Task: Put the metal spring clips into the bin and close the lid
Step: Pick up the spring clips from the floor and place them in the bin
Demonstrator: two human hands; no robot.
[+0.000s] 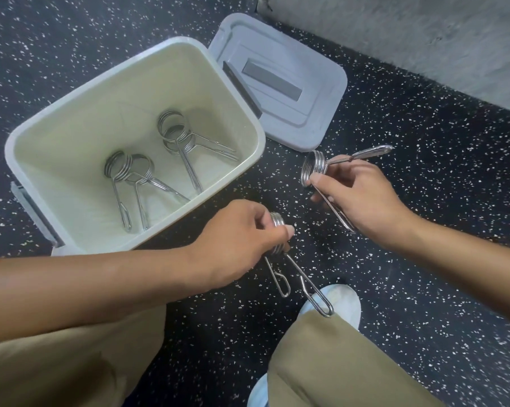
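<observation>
An open white bin (36,133) stands on the speckled floor, with several metal spring clips (171,133) lying in its bottom. Its grey lid (315,92) lies flat on the floor to the bin's right, touching the rim. My left hand (233,242) is just off the bin's near right corner, closed around the coil of a spring clip (306,283) whose two handles hang down. Further right, my right hand (362,198) grips another spring clip (314,168) by its coil and one handle, below the lid.
A pale wall (424,33) runs along the far right behind the lid. My knees in tan trousers (336,362) and light blue shoes (344,301) fill the near edge. Dark speckled floor (453,230) spreads around everything.
</observation>
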